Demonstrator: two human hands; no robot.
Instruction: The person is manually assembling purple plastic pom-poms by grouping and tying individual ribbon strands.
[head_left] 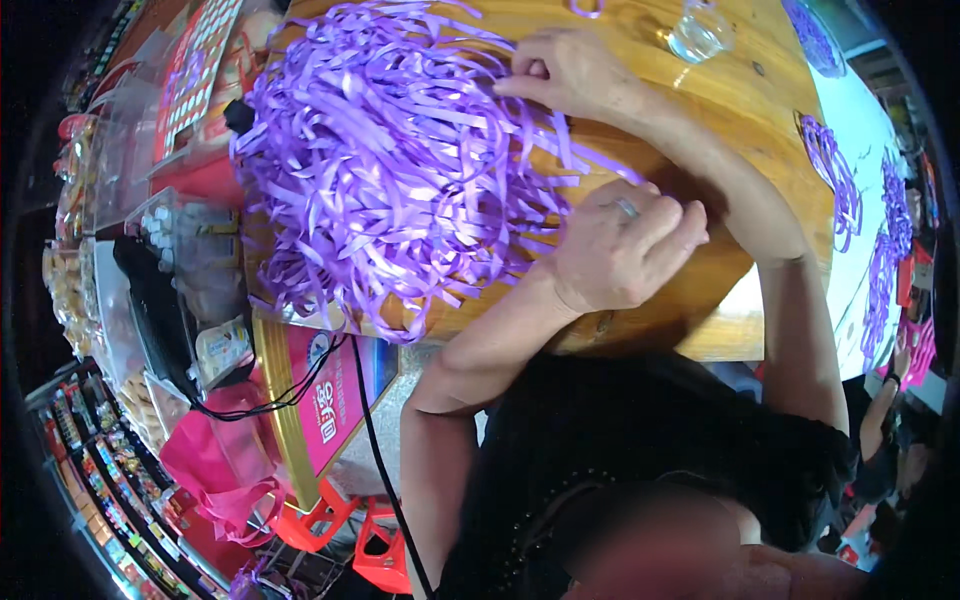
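Across a wooden table [765, 105], we see the left hand [630, 245] curled, pinching a purple strand [610, 167] that runs from ribbons [390, 165] heaped at the table's left. The right hand [572, 75] bends at the heap's edge; whether it grips anything, we cannot tell. A glass [699, 38] stands beyond.

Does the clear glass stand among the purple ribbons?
No, the clear glass stands on the wooden table, to the right of the purple ribbon pile and apart from it.
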